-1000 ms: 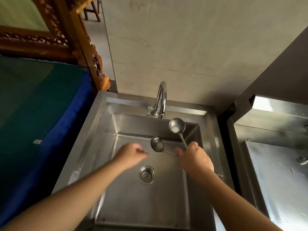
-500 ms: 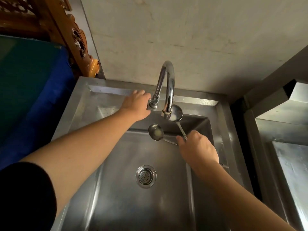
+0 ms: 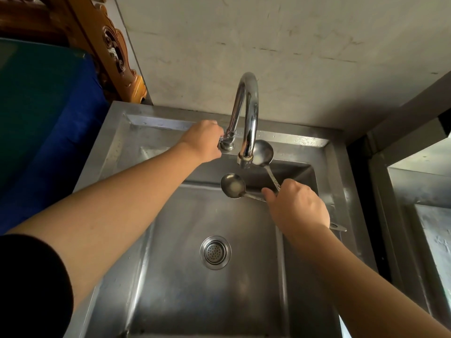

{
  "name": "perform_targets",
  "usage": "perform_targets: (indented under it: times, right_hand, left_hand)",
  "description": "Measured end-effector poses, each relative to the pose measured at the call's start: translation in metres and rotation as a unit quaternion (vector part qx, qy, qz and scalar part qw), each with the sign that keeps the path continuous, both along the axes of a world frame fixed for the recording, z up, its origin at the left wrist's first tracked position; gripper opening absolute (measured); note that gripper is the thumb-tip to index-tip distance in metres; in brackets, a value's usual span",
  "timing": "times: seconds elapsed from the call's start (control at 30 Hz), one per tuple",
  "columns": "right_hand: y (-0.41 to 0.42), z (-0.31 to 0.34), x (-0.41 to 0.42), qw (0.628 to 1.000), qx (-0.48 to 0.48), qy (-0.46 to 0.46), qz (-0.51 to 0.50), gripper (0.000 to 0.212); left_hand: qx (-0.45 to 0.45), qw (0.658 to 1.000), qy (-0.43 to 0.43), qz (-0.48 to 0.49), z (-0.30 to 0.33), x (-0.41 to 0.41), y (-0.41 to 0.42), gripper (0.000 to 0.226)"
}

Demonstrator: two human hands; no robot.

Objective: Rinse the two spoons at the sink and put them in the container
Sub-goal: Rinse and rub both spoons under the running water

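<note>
Two small round-bowled stainless-steel spoons are gripped together by their handles in the right hand [image 3: 296,206], which is closed around both. The handles cross inside the fist and the bowls are fanned apart. The upper spoon [image 3: 262,152] is pointed up and away from the hand, its bowl just beside the outlet of the curved chrome gooseneck faucet [image 3: 247,113], on the outlet's right. The lower spoon [image 3: 232,185] is pointed left from the hand, its bowl below the outlet and slightly to its left. A pale residue is seen in both bowls. A handle end is seen protruding behind the right wrist.

The left hand [image 3: 203,140] is closed on the tap valve at the base of the faucet, left of the spout; the lever itself is hidden by the fingers. No water stream can be made out under the outlet.

Judgement: the tap is about to be opened, and rinsing is not yet begun. The outlet lies between the two bowls, so neither is squarely under it; a small shift of the right hand would be needed to bring each bowl into the stream in turn.

Surface: a square stainless-steel sink basin [image 3: 170,276] with a round perforated drain strainer [image 3: 215,252], set against a stained plaster wall. A second steel unit stands to the right, a blue-and-green covered surface and carved wood to the left. No container is identified in view.
</note>
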State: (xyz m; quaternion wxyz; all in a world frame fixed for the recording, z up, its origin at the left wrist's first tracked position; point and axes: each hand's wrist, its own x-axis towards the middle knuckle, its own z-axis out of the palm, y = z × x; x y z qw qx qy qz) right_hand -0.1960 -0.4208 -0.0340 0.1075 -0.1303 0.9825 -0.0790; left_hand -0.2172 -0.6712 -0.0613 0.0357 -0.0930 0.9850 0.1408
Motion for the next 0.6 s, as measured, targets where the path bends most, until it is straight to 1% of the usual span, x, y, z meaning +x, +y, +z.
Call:
perform_targets:
  times: [0.1,0.2,0.3,0.4,0.6]
  right_hand:
    - [-0.001,0.002,-0.001,1.0,0.007,0.005,0.001,0.046]
    - [-0.002,0.004,0.0,1.0,0.015,0.024,0.001,0.055]
    - [-0.002,0.004,0.0,1.0,0.006,0.029,0.001,0.052]
    - [-0.003,0.004,-0.001,1.0,0.001,0.022,-0.001,0.048]
    - [-0.004,0.007,0.004,1.0,-0.006,0.018,0.002,0.042]
  left_hand:
    - [0.007,1.0,-0.006,-0.001,0.003,-0.002,0.0,0.022]
    - [0.019,1.0,-0.013,0.001,0.005,-0.003,-0.001,0.018]
    - [0.034,0.999,-0.022,0.008,0.008,-0.004,-0.001,0.016]
    - [0.049,0.998,-0.029,0.018,0.011,-0.005,-0.002,0.006]
    - [0.074,0.996,-0.044,0.018,0.016,-0.007,-0.004,0.02]
